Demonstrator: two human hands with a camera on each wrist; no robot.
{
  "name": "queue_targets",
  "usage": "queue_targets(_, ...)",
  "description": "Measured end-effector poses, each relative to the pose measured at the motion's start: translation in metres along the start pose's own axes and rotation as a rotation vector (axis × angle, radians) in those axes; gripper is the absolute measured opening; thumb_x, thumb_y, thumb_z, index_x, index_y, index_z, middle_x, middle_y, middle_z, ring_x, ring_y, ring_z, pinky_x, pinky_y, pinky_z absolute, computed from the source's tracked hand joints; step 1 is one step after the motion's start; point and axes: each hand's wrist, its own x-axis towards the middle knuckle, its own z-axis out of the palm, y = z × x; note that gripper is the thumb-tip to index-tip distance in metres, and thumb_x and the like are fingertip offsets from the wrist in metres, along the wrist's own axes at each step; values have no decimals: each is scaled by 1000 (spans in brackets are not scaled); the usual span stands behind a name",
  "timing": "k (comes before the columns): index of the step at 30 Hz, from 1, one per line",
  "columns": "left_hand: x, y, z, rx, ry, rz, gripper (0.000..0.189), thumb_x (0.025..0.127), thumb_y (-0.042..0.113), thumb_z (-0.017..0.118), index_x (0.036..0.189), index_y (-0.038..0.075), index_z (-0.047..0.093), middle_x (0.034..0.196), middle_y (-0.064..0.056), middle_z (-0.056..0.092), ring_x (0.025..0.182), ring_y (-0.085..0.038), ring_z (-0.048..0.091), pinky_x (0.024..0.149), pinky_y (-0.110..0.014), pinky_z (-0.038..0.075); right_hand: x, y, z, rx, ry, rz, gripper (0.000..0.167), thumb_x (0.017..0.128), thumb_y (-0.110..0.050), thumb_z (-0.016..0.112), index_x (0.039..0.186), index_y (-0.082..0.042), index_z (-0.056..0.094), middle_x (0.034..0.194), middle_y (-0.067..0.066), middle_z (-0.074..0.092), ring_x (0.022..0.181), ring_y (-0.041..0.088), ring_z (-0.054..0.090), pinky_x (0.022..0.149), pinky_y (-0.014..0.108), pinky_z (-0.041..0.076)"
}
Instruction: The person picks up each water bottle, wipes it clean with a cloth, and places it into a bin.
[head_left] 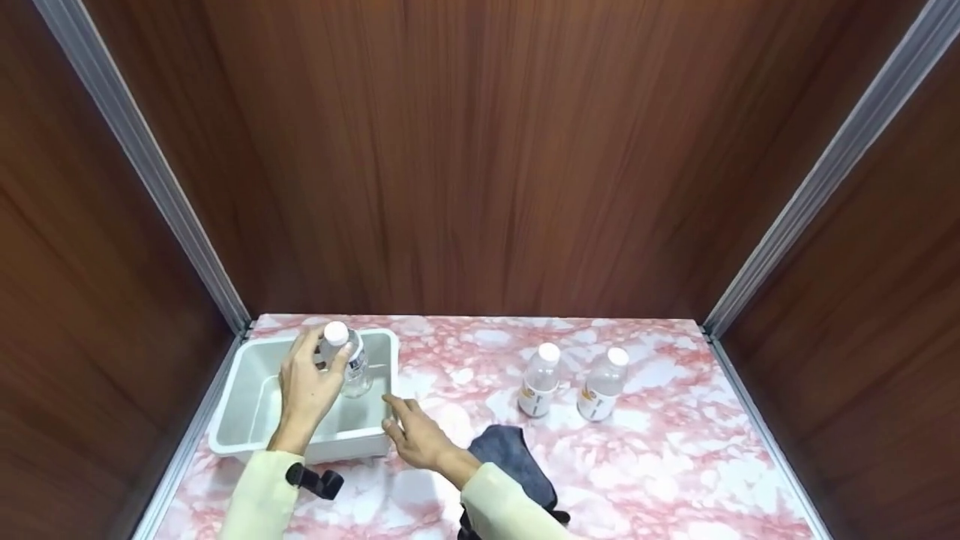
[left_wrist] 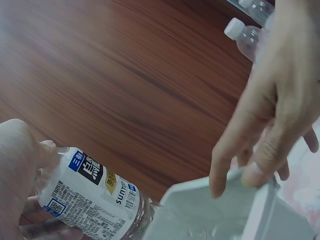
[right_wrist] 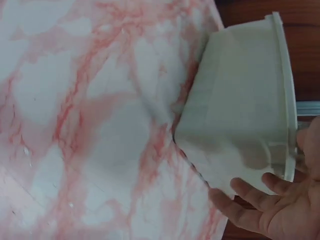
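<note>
My left hand [head_left: 311, 379] grips a clear plastic bottle [head_left: 355, 366] near its white cap and holds it upright over the pale grey bin [head_left: 221, 420]. The bottle's white label, with blue, black and gold patches, faces the left wrist view, while the lower end overlaps the bin. At the bin's right side is my right hand [head_left: 420, 435], its fingers spread and loosely extended at the rim. In the right wrist view those fingers [right_wrist: 250, 195] lie close along the bin's outer wall [right_wrist: 225, 95].
Two clear bottles [head_left: 540, 379] [head_left: 602, 382] with white caps and labels stand right of centre on the pink-and-white marbled table [head_left: 675, 450]. A dark cloth [head_left: 514, 461] lies beside my right forearm. Brown wood-grain panels [head_left: 480, 165] enclose the back and sides.
</note>
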Motion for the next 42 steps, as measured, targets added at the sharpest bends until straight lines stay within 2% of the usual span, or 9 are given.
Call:
queue_targets(5,-2,-7,5,20,-43,-59,39,87,20,79,122,7,68,115,-18,69,105,-38,66,92,-53,51,4,0,3,128,50,32,43,104,-23,54,145,-9,50,124,16,61,87,15,60,84,31,54)
queue_targets(11,-4,-11,13,24,-93,-101,39,90,23,76,125,9,66,118,-17,67,111,-38,65,96,-54,49,8,-5,2,559,69,184,42,96,-1,61,138,-4,55,121,24,52,78,32,74,68,33,63)
queue_targets(14,-5,-13,18,22,-112,-116,40,91,23,75,126,9,66,120,-17,67,112,-38,65,98,-54,49,7,-6,0,665,95,248,45,91,5,61,135,-3,58,119,24,52,70,30,73,66,36,64)
queue_targets(24,-10,-14,35,35,-170,-146,43,91,26,74,130,9,64,124,-18,66,115,-38,64,99,-54,48,-1,-1,-14,612,144,319,53,82,9,58,134,-2,60,116,22,54,62,17,63,58,36,62)
queue_targets(29,-6,-13,49,64,-203,-160,43,91,28,73,130,10,64,125,-18,67,119,-39,62,101,-56,46,-2,9,-27,531,191,335,60,75,10,53,132,-4,62,116,24,56,75,20,62,59,31,60)
queue_targets(33,-1,-11,61,69,-241,-175,40,91,27,72,126,9,64,124,-19,67,120,-39,62,103,-56,46,-4,20,-38,433,194,313,62,73,9,52,133,-4,63,127,26,61,96,26,61,64,26,53)
queue_targets(35,1,-9,67,66,-264,-177,41,91,27,73,127,9,64,123,-19,67,120,-39,62,103,-56,46,-5,24,-42,407,183,294,63,72,9,52,133,-3,63,132,25,62,103,27,61,74,29,53)
queue_targets(39,4,-6,80,62,-292,-173,42,91,26,73,127,8,63,123,-20,67,119,-38,62,103,-56,46,-7,31,-49,387,165,256,65,70,9,51,133,-1,62,135,22,63,111,31,61,93,40,53)
queue_targets(42,5,-5,89,63,-299,-173,40,90,24,73,125,7,64,121,-20,68,119,-39,62,103,-56,46,-7,36,-54,395,156,252,65,70,9,49,133,0,62,135,23,63,110,32,62,94,41,53)
